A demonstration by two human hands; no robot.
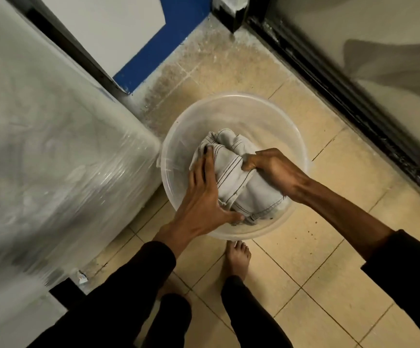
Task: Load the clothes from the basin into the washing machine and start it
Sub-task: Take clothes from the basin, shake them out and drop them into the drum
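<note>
A big machine (40, 146) wrapped in plastic fills the left, its top cut off. The left hand (204, 197) lies flat, fingers straight, on grey clothes (234, 172) in the clear basin (229, 101). The right hand (271, 167) grips them, fingertips hidden.

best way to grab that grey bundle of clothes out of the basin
Take the grey bundle from above with a hand on each flank. It lies bunched in the clear basin, whose walls block the sides. The left hand and right hand already bracket it.
</note>
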